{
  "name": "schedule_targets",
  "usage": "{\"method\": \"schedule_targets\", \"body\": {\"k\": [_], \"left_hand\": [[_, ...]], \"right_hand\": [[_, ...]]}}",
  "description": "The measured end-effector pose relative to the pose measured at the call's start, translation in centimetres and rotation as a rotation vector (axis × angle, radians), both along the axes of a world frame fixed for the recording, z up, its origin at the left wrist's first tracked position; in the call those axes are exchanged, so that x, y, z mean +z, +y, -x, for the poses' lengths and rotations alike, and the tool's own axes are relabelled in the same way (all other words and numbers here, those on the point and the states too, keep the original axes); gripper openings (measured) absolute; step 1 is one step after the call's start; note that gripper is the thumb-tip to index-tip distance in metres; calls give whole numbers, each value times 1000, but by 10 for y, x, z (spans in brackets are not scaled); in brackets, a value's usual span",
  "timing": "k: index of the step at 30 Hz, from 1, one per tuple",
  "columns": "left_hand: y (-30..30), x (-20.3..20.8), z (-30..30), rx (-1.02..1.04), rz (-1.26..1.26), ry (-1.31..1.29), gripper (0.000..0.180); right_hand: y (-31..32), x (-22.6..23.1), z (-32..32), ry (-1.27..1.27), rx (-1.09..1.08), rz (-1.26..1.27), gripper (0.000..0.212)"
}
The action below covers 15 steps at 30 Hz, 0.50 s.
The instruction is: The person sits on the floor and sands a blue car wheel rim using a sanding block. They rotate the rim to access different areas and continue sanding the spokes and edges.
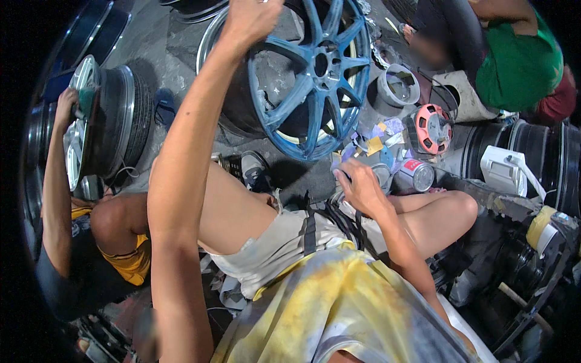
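Observation:
A blue multi-spoke wheel rim (322, 91) stands tilted in front of me, its top cut off by the picture's edge. My left hand (257, 23) is closed at its upper left edge, fingers partly out of the picture. Below the rim's lower right, my right hand (365, 189) has bent fingers pressed together over something small and greyish that I cannot make out. Torn pieces of yellow and purple sandpaper (374, 145) lie scattered just beyond it. Close to its fingers stands a tin can (415, 175) with a red and blue label.
A grey bucket (397, 86) and a round red-orange part (433, 128) stand to the right. A person in green (520, 66) sits far right. At left, another person's hand (68, 107) rests at a silver rim (82, 127). A white plastic container (502, 170) lies near rims at right.

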<state>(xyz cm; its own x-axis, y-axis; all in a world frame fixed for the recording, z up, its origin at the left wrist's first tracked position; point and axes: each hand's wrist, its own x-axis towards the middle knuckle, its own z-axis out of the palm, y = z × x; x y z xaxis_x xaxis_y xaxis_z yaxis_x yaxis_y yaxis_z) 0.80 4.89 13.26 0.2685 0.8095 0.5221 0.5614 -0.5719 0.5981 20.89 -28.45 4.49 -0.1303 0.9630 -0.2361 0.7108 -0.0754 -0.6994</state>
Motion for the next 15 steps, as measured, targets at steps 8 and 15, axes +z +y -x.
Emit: {"method": "schedule_targets", "body": {"k": [8,15], "left_hand": [[10,-2,36,7,93,78,45],[4,-10,37,48,89,16,43]], "right_hand": [[7,-42,-11,149,-225,-90,31],[25,-62,14,97,-242,-259,29]]}}
